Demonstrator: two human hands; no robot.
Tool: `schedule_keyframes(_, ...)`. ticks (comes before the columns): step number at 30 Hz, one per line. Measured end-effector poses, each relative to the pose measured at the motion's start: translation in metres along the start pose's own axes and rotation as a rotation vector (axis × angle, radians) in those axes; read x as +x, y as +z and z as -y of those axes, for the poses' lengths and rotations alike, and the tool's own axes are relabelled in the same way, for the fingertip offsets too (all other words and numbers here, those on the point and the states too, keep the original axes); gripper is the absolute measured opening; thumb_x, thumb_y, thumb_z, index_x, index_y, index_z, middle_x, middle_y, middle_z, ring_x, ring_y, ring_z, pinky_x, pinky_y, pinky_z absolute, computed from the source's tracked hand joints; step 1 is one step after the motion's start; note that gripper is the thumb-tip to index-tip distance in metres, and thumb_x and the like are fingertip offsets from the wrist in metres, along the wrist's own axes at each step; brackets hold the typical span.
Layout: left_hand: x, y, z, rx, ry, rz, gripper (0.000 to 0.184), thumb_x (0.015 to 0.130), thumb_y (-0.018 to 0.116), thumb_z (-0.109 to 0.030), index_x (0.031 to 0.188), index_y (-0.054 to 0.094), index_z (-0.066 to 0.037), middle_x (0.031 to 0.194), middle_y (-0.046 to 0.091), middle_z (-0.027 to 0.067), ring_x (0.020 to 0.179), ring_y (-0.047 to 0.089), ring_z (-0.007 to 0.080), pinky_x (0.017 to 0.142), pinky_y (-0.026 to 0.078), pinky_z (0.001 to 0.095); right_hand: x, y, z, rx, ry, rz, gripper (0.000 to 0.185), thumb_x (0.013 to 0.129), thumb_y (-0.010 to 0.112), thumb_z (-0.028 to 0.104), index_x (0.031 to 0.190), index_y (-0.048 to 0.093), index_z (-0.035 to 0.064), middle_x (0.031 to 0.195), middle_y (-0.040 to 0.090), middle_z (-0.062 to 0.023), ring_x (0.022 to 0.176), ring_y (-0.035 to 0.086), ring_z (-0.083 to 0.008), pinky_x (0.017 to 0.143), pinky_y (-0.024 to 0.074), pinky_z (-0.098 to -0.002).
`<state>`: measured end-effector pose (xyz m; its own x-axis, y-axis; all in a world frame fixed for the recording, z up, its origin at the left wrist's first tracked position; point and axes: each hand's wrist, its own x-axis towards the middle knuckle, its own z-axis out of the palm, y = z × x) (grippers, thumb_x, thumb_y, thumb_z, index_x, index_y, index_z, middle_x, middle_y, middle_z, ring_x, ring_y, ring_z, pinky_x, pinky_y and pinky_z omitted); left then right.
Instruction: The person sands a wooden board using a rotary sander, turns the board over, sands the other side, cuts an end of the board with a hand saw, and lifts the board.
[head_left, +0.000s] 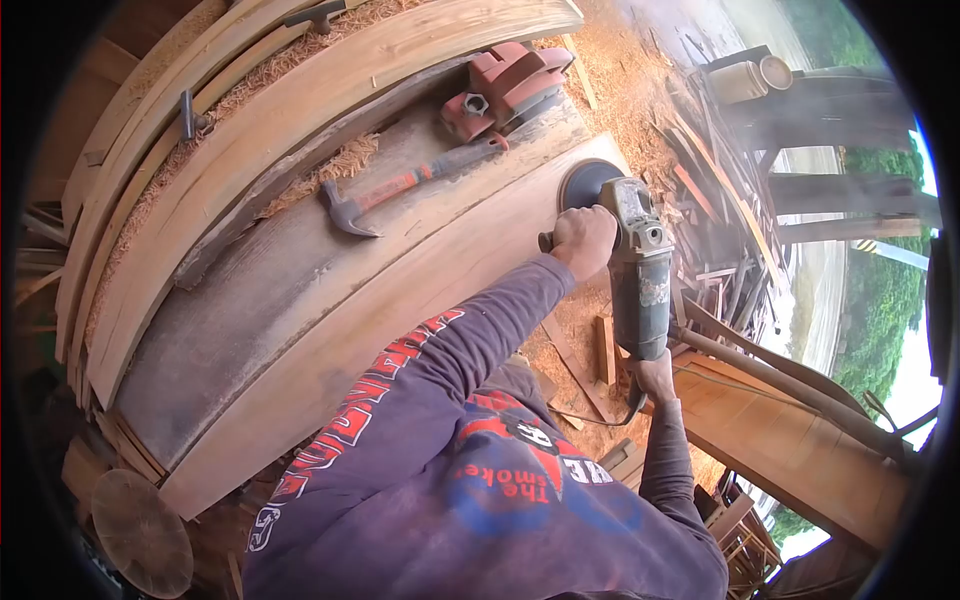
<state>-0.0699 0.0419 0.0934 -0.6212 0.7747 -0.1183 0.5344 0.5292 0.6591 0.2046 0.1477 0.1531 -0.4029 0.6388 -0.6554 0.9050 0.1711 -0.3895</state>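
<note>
Both my hands are on a grey angle grinder [641, 290] fitted with a round sanding disc [583, 186]. My left hand [587, 240] is closed around its side handle near the head. Farther back, my right hand [655, 378] wraps the rear end of the body, its fingers partly hidden. The disc lies against the far end of a long, pale wooden plank [400, 295]. Beside that plank, on a darker, dusty board [250, 290], rest a claw hammer [400, 186] with a red-and-black handle and a red power tool [515, 80] of unclear kind.
Curved planks [330, 75] stand along the left with shavings between them. Wood shavings [625, 60] and scrap strips [715, 200] cover the ground beyond. A power cord [590, 418] trails by my right hand. A wide board [800, 430] lies at right, a round wooden disc [142, 532] at lower left.
</note>
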Motion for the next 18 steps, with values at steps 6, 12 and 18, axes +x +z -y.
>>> schedule_keyframes(6, -0.114, -0.015, 0.031, 0.044, -0.153, 0.110, 0.022, 0.083, 0.070, -0.014, 0.097, 0.062, 0.000, 0.087, 0.075, 0.0166, 0.082, 0.077, 0.0277, 0.067, 0.061, 0.0375, -0.057, 0.062, -0.045, -0.053, -0.138, -0.023, 0.027, 0.071, 0.082, 0.012, 0.090, 0.072, -0.0035, 0.084, 0.072, -0.0063, 0.072, 0.065, -0.0142, 0.066, 0.0524, -0.0336)
schedule_keyframes(12, -0.252, -0.054, 0.103, 0.072, -0.285, -0.015, 0.031, 0.078, 0.076, -0.020, 0.096, 0.060, -0.001, 0.081, 0.071, 0.0156, 0.076, 0.075, 0.0269, 0.062, 0.059, 0.0382, -0.116, 0.139, -0.010, -0.143, -0.213, 0.239, 0.039, 0.074, 0.083, 0.018, 0.100, 0.071, -0.0081, 0.098, 0.076, -0.0155, 0.091, 0.072, -0.0192, 0.080, 0.0557, -0.0356)
schedule_keyframes(18, -0.383, -0.064, 0.140, 0.033, -0.551, -0.233, 0.029, 0.079, 0.076, -0.021, 0.093, 0.060, -0.001, 0.077, 0.070, 0.0122, 0.070, 0.074, 0.0237, 0.059, 0.058, 0.0345, -0.152, 0.176, 0.028, -0.346, -0.413, 0.321, 0.046, 0.076, 0.086, 0.020, 0.106, 0.069, -0.0097, 0.100, 0.076, -0.0180, 0.095, 0.072, -0.0196, 0.081, 0.0556, -0.0358)
